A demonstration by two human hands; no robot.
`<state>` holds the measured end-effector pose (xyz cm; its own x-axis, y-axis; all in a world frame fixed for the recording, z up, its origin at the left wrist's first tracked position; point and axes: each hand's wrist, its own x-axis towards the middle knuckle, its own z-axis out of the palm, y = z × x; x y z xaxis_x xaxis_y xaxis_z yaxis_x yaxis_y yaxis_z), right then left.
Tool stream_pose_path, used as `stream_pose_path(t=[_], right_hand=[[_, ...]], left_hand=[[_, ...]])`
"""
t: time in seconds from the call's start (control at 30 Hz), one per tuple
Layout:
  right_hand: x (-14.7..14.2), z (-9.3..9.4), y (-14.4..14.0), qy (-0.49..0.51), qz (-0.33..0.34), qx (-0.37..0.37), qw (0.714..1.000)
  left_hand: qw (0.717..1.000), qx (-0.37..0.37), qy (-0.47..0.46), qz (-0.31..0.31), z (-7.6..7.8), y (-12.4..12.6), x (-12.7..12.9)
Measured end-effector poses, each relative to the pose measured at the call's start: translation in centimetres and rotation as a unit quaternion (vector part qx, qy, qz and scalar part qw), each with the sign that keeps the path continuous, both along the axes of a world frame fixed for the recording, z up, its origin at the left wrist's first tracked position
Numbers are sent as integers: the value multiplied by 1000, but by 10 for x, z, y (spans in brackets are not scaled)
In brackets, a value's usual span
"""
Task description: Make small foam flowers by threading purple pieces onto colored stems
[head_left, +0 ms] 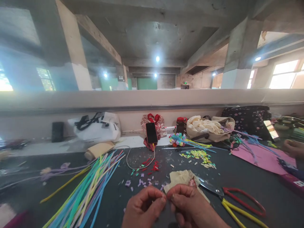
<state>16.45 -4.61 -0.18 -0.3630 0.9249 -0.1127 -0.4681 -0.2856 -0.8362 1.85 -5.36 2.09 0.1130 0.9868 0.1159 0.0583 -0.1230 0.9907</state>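
My left hand (144, 207) and my right hand (190, 205) meet low in the middle of the head view, fingertips pinched together on something tiny that I cannot make out. Just behind them lies a crumpled beige paper (181, 178). Small cut pieces (144, 181) in purple, red and green are scattered on the dark table (249, 182) ahead of my hands. A bundle of long coloured strips (91, 190) fans out to the left. Scissors with red and yellow handles (234, 201) lie to the right of my right hand.
A phone (151, 133) leans upright at the back with a cable attached. Behind are a white bag (96, 128), a red-lidded jar (180, 125) and a cloth bag (209, 128). A pink sheet (261, 156) and another person's hand (293, 148) are at the right.
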Motion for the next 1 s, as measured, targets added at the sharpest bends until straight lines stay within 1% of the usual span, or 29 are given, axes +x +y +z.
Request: stream_pose_path(t=[0.1,0.2,0.3,0.43,0.5,0.57,0.67,0.73,0.77,0.8,0.83,0.9,0.97,1.0], right_hand=[[-6,-2,-10,14,-12,-14,1000],[-12,4,-17,-21,-36,-10,999],[-16,7,-21,-69,-60,23,996],[-19,-1,-26,-161,-91,92,979],[-19,-6,-28,-224,-107,128,960],[-20,-8,-31,-291,-116,166,935],[-21,-6,-33,-391,-141,232,879],[-22,-3,-33,-439,-166,274,839],[-23,-3,-31,-452,-175,287,826],[-23,-3,-29,-459,-179,295,819],[-24,-5,-27,-461,-180,296,817],[-25,-10,-20,-454,-184,284,824],[-26,-16,-13,-429,-181,261,846],[-27,-18,-10,-408,-178,245,861]], left_hand=[[1000,14,-4,-8,11,-10,0],[998,53,29,-10,16,-15,0],[994,79,73,-9,13,-18,-2],[985,89,147,20,6,-24,-5],[981,90,171,24,4,-27,-6],[976,92,196,24,2,-29,-7],[958,123,252,54,1,-29,-7],[945,148,282,79,-1,-26,-6],[941,154,288,88,-2,-24,-6],[940,154,290,94,-4,-22,-5],[941,148,286,98,-6,-19,-4],[951,125,266,97,-12,-14,-2],[967,98,221,85,-18,-8,0],[976,82,186,73,-20,-6,1]])
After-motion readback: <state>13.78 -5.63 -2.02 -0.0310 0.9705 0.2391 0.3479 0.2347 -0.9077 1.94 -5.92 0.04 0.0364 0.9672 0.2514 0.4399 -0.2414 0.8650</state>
